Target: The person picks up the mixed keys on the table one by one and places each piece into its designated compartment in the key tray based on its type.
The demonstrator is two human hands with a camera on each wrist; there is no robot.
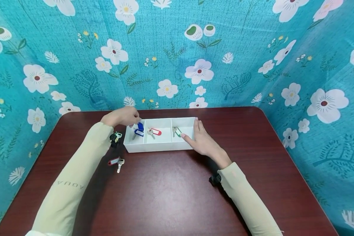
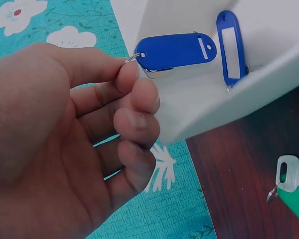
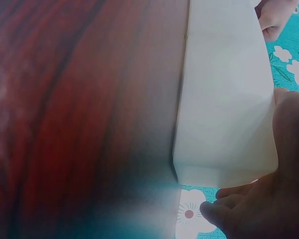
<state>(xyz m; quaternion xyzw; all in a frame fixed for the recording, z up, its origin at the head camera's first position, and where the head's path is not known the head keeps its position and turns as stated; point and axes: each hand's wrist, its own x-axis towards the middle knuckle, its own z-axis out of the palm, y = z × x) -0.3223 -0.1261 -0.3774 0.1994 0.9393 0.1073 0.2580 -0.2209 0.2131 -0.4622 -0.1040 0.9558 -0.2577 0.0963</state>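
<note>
Head view: the left hand (image 1: 121, 116) pinches the ring (image 2: 131, 59) of a blue tag (image 2: 172, 51) over the left compartment of the tray (image 1: 159, 147); whether the tag touches the tray's floor cannot be told. A second blue tag (image 2: 231, 50) is in that compartment, a red tag (image 1: 156, 131) in the middle one and a green tag (image 1: 178, 132) in the right one. The right hand (image 1: 205, 141), fingers extended, lies along the tray's right end, thumb at the front rim. Likely faults: the thin ring, held only by the fingertips, could slip, dropping its tag askew onto its neighbour; uneven pressure from the right hand could slide the tray; the left sleeve (image 1: 85, 157), near the loose green tag (image 2: 296, 206) and loose red tag (image 1: 114, 161) on the tabletop (image 1: 171, 190), could sweep either aside.
</note>
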